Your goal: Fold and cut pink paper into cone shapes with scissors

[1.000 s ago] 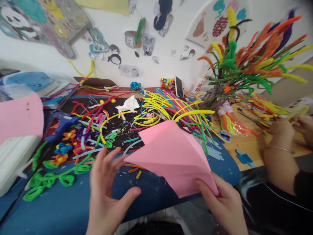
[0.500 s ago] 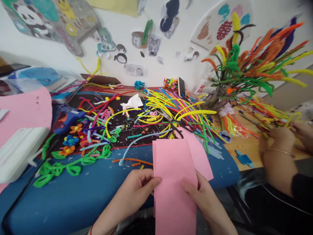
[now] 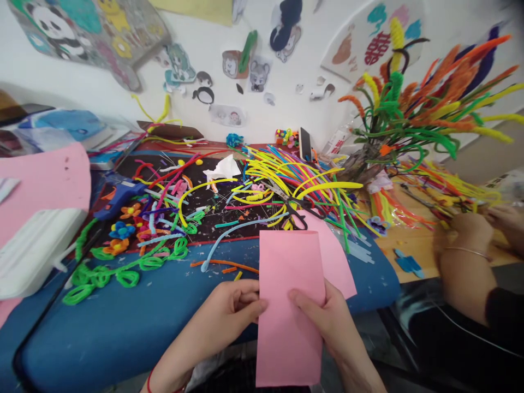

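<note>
A folded sheet of pink paper (image 3: pixel 290 338) is held upright before me, over the table's front edge. My left hand (image 3: pixel 235 311) pinches its left edge, thumb in front and the other fingers behind. From the right, my right hand (image 3: pixel 327 314) grips it with the thumb flat on the front face; its other fingers are hidden behind the paper. Just beyond lies another pink sheet (image 3: pixel 338 262) with a curved edge, partly covered by the one I hold. Black-handled scissors (image 3: pixel 292 207) rest on the pipe cleaners (image 3: pixel 278 169) behind it.
Left of me are a blue glue gun (image 3: pixel 123 197), green pipe-cleaner loops (image 3: pixel 126 277), small flowers (image 3: pixel 121 230) and a white case (image 3: pixel 39 251). A bunch of pipe-cleaner stems (image 3: pixel 401 109) stands at the back right. A co-worker's arm (image 3: pixel 466 262) rests at the far right.
The pink paper has come up and back a little, so its lower edge now shows. Its layers line up more closely at the left. My right thumb has shifted left across the face.
</note>
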### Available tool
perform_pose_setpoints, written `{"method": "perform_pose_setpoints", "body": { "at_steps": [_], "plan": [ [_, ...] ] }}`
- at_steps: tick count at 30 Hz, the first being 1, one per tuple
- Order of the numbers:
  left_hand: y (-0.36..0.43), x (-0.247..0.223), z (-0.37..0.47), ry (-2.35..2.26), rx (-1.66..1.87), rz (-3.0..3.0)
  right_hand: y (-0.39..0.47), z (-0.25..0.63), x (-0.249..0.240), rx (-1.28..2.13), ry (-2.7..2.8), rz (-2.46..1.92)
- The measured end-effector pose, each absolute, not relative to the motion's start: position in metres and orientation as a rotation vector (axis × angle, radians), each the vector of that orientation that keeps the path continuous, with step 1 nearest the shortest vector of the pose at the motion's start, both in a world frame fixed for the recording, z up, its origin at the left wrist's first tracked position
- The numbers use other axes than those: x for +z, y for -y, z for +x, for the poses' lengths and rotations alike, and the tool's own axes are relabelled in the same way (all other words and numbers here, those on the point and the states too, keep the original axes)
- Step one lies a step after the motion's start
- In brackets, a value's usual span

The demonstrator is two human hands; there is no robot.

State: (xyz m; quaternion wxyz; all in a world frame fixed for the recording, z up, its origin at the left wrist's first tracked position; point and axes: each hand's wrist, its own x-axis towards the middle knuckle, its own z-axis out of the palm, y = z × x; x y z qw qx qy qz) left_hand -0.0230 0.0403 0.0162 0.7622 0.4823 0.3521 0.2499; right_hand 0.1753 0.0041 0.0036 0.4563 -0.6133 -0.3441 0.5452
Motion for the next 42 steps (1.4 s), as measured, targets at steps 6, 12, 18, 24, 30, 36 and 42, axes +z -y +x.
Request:
{"method": "perform_pose_setpoints", "body": {
  "at_steps": [6, 12, 18, 24, 30, 36, 42],
  "plan": [
    [-0.039, 0.008, -0.018, -0.863, 0.636, 0.953, -0.003, 0.175, 0.005, 1.352, 0.864, -1.499],
    [-0.039, 0.009, -0.018, -0.881, 0.634, 0.903, -0.002, 0.176, 0.005, 1.362, 0.876, -1.494],
    [-0.039, 0.009, -0.021, -0.876, 0.628, 0.889, -0.002, 0.176, 0.004, 1.339, 0.884, -1.503],
    [-0.038, 0.008, -0.026, -0.893, 0.658, 0.927, -0.003, 0.18, 0.005, 1.387, 0.905, -1.454],
    [-0.043, 0.008, -0.023, -0.906, 0.827, 0.96, 0.004, 0.177, 0.007, 1.423, 0.881, -1.491],
    [-0.05, 0.0, -0.02, -1.032, 0.892, 1.047, 0.009, 0.177, 0.006, 1.427, 0.912, -1.524],
    [-0.045, 0.002, -0.023, -1.023, 0.802, 1.138, -0.004, 0.18, 0.01, 1.401, 1.081, -1.457]
  ]
}}
